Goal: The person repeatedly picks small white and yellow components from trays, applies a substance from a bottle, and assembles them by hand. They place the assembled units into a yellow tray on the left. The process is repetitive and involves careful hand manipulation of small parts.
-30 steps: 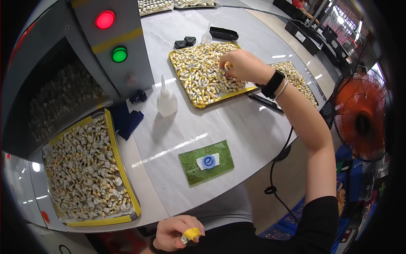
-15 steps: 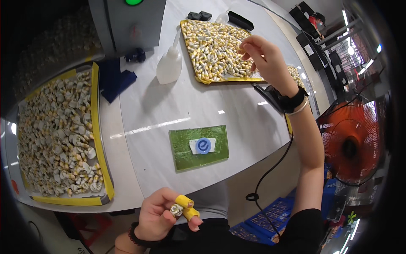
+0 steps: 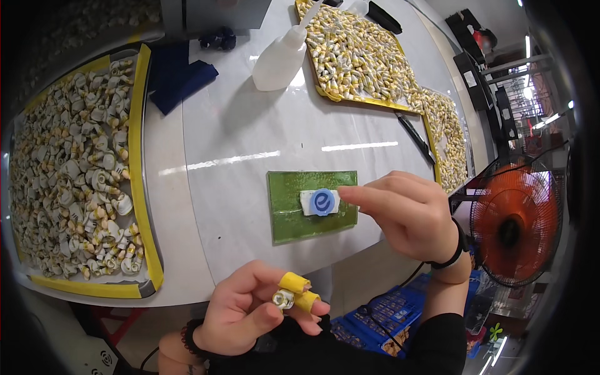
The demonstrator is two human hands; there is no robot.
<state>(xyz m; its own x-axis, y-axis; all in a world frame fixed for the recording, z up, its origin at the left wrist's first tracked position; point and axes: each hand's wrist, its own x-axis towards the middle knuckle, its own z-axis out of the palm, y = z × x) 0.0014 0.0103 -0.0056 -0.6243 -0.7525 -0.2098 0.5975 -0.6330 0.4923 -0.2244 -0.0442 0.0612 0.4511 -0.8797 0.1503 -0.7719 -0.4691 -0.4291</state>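
Note:
Low on the left, my left hand [image 3: 240, 309] pinches a small whitish spiral-shaped piece [image 3: 283, 299] between the thumb and fingers wrapped in yellow tape [image 3: 296, 282]. My right hand [image 3: 412, 215] is closed in a pinch, its fingertips at the right edge of a round blue disc [image 3: 322, 202]. Anything between those fingertips is hidden or too small to make out. The disc, with a dark curved mark, sits on a white block [image 3: 306, 199] on a green rectangular plate [image 3: 287, 228] near the table's front edge.
A yellow-edged tray [image 3: 139, 125] full of whitish curled pieces is on the left. At the back right, another yellow-edged tray [image 3: 369, 102] holds many small white-and-yellow pieces. A white squeeze bottle [image 3: 278, 65], black pen-like tool [image 3: 415, 137], dark blue cloth [image 3: 181, 84] and orange fan [image 3: 515, 225] surround the workspace.
My right hand has come from above the back-right tray down to the blue disc. My left hand keeps its piece and has shifted slightly right. The view has tilted downward.

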